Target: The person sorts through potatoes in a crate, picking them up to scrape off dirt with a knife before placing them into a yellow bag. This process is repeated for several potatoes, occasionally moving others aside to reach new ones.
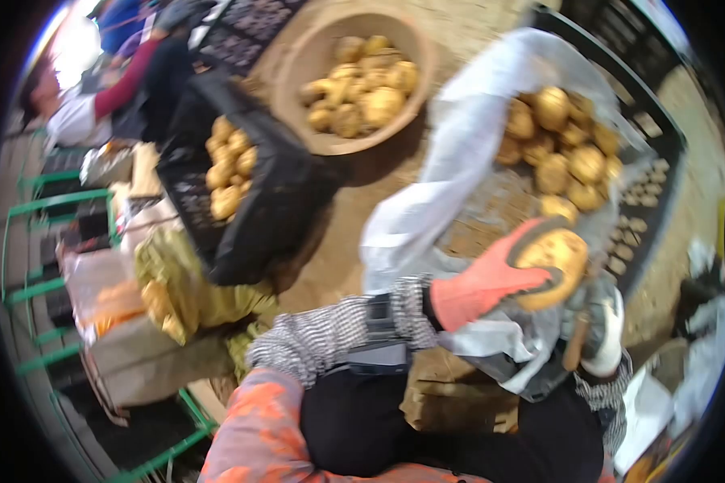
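Observation:
My left hand, in a red glove with grey fingertips, is closed around a large yellow potato. The potato is held over the near side of a black crate lined with white plastic sheeting. Several potatoes lie in that crate, beyond my hand. On my right, a checked sleeve reaches up beside a blurred grey-and-white shape and a narrow brown strip. I cannot make out my right hand's fingers there or what they hold.
A round brown basin of potatoes stands ahead. To its left is a black-lined crate with potatoes. Green metal frames, a yellow-green sack and bags line the left side. Another person is at the upper left.

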A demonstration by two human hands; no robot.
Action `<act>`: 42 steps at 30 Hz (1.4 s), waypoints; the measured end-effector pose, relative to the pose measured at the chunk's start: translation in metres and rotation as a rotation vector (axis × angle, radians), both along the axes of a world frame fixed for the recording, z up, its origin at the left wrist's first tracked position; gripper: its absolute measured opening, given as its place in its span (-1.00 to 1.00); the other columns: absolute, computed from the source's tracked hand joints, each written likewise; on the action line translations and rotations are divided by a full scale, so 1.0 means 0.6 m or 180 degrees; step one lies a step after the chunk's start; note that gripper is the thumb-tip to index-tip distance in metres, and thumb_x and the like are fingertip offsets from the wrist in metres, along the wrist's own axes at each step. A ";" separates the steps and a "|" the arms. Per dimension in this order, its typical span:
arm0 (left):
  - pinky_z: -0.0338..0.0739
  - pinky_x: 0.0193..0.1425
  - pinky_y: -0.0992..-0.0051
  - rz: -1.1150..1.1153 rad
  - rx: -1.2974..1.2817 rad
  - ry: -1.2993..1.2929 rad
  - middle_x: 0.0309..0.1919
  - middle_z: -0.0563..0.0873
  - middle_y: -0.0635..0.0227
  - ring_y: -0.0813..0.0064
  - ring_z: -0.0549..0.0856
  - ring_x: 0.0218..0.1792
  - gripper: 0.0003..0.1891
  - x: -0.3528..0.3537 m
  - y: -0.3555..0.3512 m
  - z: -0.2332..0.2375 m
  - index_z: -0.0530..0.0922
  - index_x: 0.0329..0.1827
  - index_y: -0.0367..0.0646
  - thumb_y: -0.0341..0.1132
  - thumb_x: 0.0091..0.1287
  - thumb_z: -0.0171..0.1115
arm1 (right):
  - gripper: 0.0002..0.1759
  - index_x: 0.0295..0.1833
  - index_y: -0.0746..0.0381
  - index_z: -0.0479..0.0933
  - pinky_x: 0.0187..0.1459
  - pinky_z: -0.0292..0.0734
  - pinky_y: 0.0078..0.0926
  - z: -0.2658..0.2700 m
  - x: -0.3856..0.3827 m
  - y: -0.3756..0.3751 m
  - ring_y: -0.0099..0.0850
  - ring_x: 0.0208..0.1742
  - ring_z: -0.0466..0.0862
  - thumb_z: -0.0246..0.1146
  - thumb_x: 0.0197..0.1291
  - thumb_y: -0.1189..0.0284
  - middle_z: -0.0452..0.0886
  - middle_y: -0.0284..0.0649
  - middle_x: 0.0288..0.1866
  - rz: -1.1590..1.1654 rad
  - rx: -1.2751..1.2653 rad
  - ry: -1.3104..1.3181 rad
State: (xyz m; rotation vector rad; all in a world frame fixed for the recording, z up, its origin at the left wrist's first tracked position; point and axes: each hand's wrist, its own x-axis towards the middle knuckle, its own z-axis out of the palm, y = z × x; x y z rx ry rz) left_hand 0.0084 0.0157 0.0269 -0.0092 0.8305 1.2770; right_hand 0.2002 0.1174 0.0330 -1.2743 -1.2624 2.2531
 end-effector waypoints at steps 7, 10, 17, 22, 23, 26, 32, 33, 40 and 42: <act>0.38 0.38 0.30 0.1582 0.1057 0.0182 0.28 0.47 0.20 0.33 0.49 0.28 -0.44 -0.141 -0.094 0.033 0.29 0.40 -0.19 -0.32 0.34 0.18 | -0.60 -0.28 0.17 0.32 -0.67 0.24 -0.73 -0.020 -0.005 0.004 -0.64 -0.71 0.32 -0.10 0.51 0.10 0.43 -0.31 -0.51 0.0047 0.0713 0.0196; 0.38 0.36 0.09 0.2906 0.0932 0.0856 0.27 0.49 0.15 0.24 0.51 0.25 -0.47 -0.254 -0.162 0.068 0.35 0.33 -0.23 -0.10 0.41 0.09 | -0.59 -0.28 0.17 0.30 -0.66 0.25 -0.71 -0.023 -0.004 0.007 -0.64 -0.70 0.33 -0.09 0.50 0.06 0.42 -0.31 -0.51 -0.0131 0.0559 -0.0054; 0.38 0.40 0.17 0.2811 0.0708 0.1649 0.43 0.24 -0.08 0.08 0.38 0.37 -0.34 -0.301 -0.207 0.050 0.15 0.45 -0.38 -0.04 0.47 -0.04 | -0.63 -0.25 0.14 0.26 -0.65 0.21 -0.70 -0.003 -0.020 0.016 -0.64 -0.66 0.23 -0.16 0.54 0.11 0.30 -0.38 -0.48 -0.1079 0.0367 0.0861; 0.36 0.35 0.29 -0.1011 0.1162 0.3131 0.30 0.45 0.16 0.25 0.51 0.27 -0.49 -0.127 0.065 0.038 0.36 0.33 -0.29 -0.16 0.42 0.03 | -0.62 -0.24 0.13 0.30 -0.59 0.28 -0.62 -0.012 -0.003 0.030 -0.56 -0.63 0.33 -0.14 0.51 0.07 0.37 -0.33 -0.45 -0.1108 0.0094 0.1247; 0.38 0.34 0.32 -0.1566 0.1235 0.3626 0.26 0.49 0.12 0.24 0.51 0.26 -0.52 -0.096 0.107 0.005 0.41 0.31 -0.21 -0.26 0.33 0.14 | -0.62 -0.24 0.13 0.30 -0.59 0.28 -0.61 -0.013 -0.001 0.031 -0.55 -0.63 0.34 -0.14 0.51 0.08 0.38 -0.33 -0.45 -0.1105 0.0104 0.1178; 0.36 0.36 0.30 -0.2676 0.1575 0.4992 0.34 0.41 0.04 0.07 0.43 0.33 -0.44 -0.025 0.188 -0.137 0.34 0.37 -0.14 -0.37 0.26 0.13 | -0.62 -0.25 0.14 0.27 -0.67 0.22 -0.66 -0.017 -0.009 0.029 -0.59 -0.69 0.24 -0.17 0.53 0.10 0.31 -0.35 -0.47 -0.1192 0.0147 0.1289; 0.44 0.23 0.17 -0.3646 0.0511 0.6027 0.25 0.38 0.05 -0.03 0.44 0.24 -0.34 0.069 0.250 -0.242 0.32 0.39 -0.04 -0.33 0.14 0.21 | -0.62 -0.25 0.14 0.28 -0.68 0.22 -0.64 -0.013 -0.002 0.034 -0.57 -0.71 0.25 -0.19 0.54 0.11 0.32 -0.33 -0.48 -0.1047 0.0061 0.1184; 0.44 0.23 0.17 -0.3667 0.0529 0.6021 0.25 0.38 0.05 -0.03 0.44 0.24 -0.34 0.066 0.252 -0.249 0.32 0.39 -0.04 -0.33 0.14 0.21 | -0.62 -0.25 0.13 0.28 -0.68 0.23 -0.63 -0.010 -0.002 0.033 -0.56 -0.71 0.26 -0.19 0.54 0.10 0.33 -0.32 -0.48 -0.0957 0.0115 0.1116; 0.40 0.29 0.24 -0.3934 0.0490 0.4904 0.23 0.40 -0.11 -0.05 0.47 0.23 -0.13 -0.007 0.200 -0.281 0.17 0.44 -0.08 -0.24 -0.02 0.35 | -0.59 -0.26 0.13 0.30 -0.66 0.24 -0.63 -0.007 0.004 0.033 -0.56 -0.68 0.30 -0.14 0.51 0.04 0.37 -0.33 -0.47 -0.0932 -0.0105 0.1045; 0.41 0.27 0.28 -0.3553 0.0535 0.4736 0.21 0.43 -0.09 0.05 0.49 0.22 -0.13 -0.015 0.181 -0.300 0.17 0.43 -0.10 -0.26 -0.01 0.36 | -0.59 -0.25 0.14 0.31 -0.65 0.24 -0.61 -0.015 0.007 0.036 -0.57 -0.67 0.30 -0.10 0.49 0.03 0.38 -0.32 -0.47 -0.0844 -0.0023 0.1099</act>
